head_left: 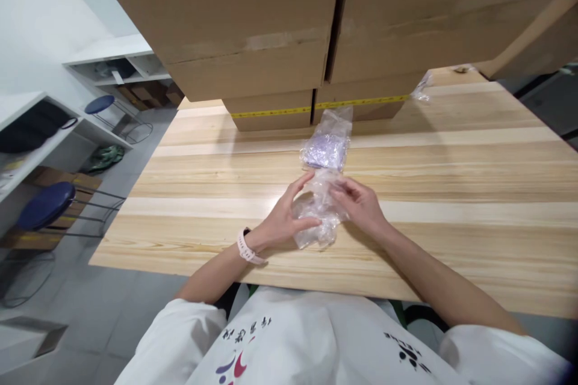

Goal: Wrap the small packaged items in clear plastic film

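A crumpled clear plastic bag (318,216) lies on the light wooden table (451,180) in front of me. My left hand (285,216) grips its left side with thumb and fingers. Its upper right side is pinched by my right hand (359,201). On my left wrist sits a pale pink watch (246,248). Just beyond the hands lies a second clear bag holding something purple (329,144), touching the bag that I hold.
Large cardboard boxes (253,30) are stacked at the table's far side, with yellow tape along the bottom ones. Another scrap of clear plastic (422,87) lies far right by the boxes. To the left stand blue stools (45,204) and white shelves (40,132).
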`<state>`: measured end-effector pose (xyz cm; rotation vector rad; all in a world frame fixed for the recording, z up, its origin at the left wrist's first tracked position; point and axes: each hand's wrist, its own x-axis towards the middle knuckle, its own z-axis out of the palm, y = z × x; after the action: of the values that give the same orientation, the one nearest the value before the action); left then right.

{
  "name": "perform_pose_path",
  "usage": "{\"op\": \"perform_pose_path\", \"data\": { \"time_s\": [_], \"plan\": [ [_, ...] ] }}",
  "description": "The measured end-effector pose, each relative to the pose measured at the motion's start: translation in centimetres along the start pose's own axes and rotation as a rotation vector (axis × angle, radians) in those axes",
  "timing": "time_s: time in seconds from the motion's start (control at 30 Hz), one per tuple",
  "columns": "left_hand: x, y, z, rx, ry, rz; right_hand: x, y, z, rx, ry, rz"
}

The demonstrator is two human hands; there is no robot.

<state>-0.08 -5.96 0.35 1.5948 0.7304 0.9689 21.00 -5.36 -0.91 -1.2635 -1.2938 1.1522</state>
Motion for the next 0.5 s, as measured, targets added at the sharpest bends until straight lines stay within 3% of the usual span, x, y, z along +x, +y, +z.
{"op": "perform_pose_path", "data": {
  "time_s": [0.2, 0.3, 0.4, 0.5],
  "plan": [
    [-0.9, -2.1, 1.1, 0.521, -0.233, 0.112, 1.4, 1.6, -2.8, 0.495, 0.321, 0.159],
    [-1.0, -2.3, 0.8, 0.660, -0.299, 0.173, 0.8, 2.5, -4.8, 0.650, 0.443, 0.244],
    [-0.8, -2.2, 0.6, 0.678, -0.270, 0.236, -0.3, 4.0, -7.2, 0.670, 0.586, 0.282],
    [-0.6, -2.2, 0.6, 0.656, -0.228, 0.276, -1.4, 5.6, -9.9, 0.520, 0.751, 0.186]
  ]
}}
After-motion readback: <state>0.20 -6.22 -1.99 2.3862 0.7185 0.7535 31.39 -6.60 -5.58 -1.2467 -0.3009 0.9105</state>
